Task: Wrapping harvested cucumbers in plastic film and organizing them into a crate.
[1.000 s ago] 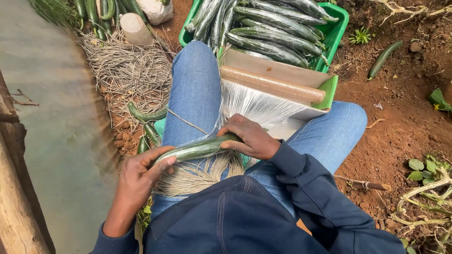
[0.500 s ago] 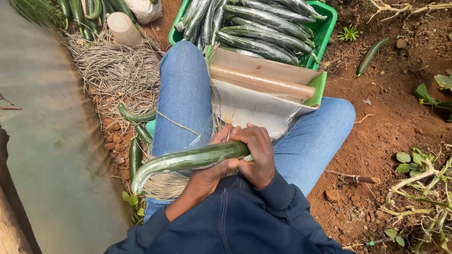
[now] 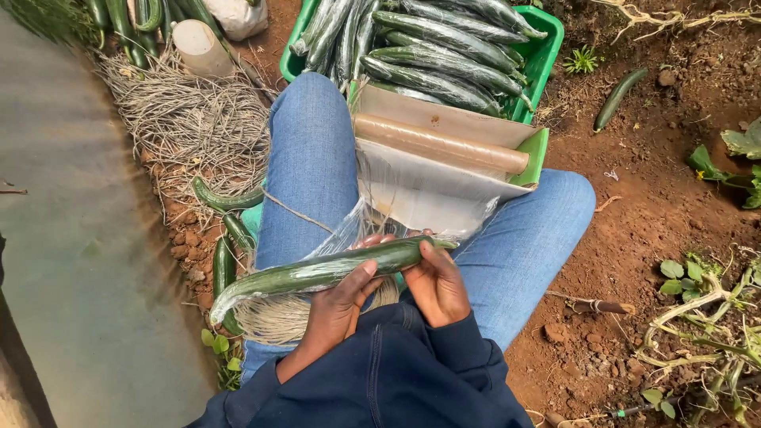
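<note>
Two hands hold one long cucumber [image 3: 317,273] across the person's lap, just above the denim-clad knees. The left hand [image 3: 337,305] grips it from below near the middle, fingers curled up around the green skin and the thumb pressing on top. The right hand [image 3: 436,281] closes on the thicker end, thumb laid over it and fingers wrapped underneath. The cucumber lies tilted, its narrow tip pointing down to the person's left, and it shines with clear plastic film [image 3: 380,230] wrapped around it — the film runs up from the cucumber to the roll [image 3: 440,143], still joined to the sheet.

That roll lies in a cardboard dispenser box [image 3: 444,170] resting on the person's right thigh, the film hanging over its front edge. Beyond the box stands a green crate [image 3: 547,43] heaped with wrapped cucumbers [image 3: 436,55], all lying roughly side by side. To the person's left, a tangle of pale twine [image 3: 190,127] is spread on the ground, with a white spool [image 3: 198,47] at its far edge and a few bare cucumbers [image 3: 226,230] lying beside the left leg. A single cucumber [image 3: 618,99] lies apart on the red soil [image 3: 634,238] to the right of the crate. Leafy weeds [image 3: 705,317] — some with dry stems — grow at the right edge.
</note>
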